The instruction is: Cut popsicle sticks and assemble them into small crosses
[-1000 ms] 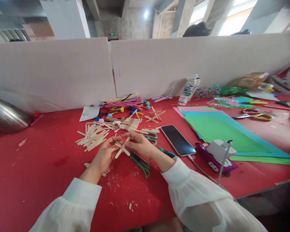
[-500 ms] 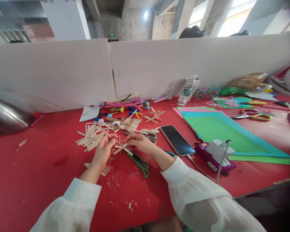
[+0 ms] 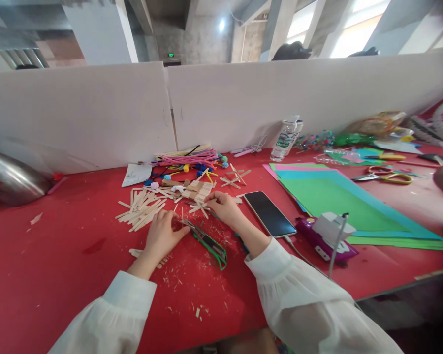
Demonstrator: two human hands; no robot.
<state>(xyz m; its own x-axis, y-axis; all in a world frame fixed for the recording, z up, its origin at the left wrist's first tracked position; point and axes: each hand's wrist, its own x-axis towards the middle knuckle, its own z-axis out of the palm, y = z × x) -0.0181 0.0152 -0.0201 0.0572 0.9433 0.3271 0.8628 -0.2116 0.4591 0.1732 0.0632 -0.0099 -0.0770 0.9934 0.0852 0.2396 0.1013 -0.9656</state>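
Note:
My right hand [image 3: 223, 207] pinches a small piece of crossed wooden craft sticks [image 3: 200, 208] beside the bundled sticks [image 3: 198, 191]. Low over the red table, my left hand [image 3: 164, 231] has its thumb and fingers apart, and I see nothing in its grasp. Its thumb tip is close to the blade end of a green utility knife [image 3: 209, 245], which lies on the table between my hands. Loose craft sticks [image 3: 142, 209] lie in a pile just beyond my left hand. The scissors near my right hand are mostly hidden by it.
A phone [image 3: 270, 214] on a cable, a purple power strip [image 3: 328, 241] and coloured paper [image 3: 339, 201] lie to the right. Pipe cleaners [image 3: 188, 157], another crossed-stick piece [image 3: 236, 177] and a bottle [image 3: 286, 140] stand near the white partition [image 3: 243, 103]. A metal kettle [image 3: 13, 177] is left.
My right hand has moved away from my left, up and to the right, carrying the crossed sticks. My left hand has come down toward the knife blade, its fingers opened.

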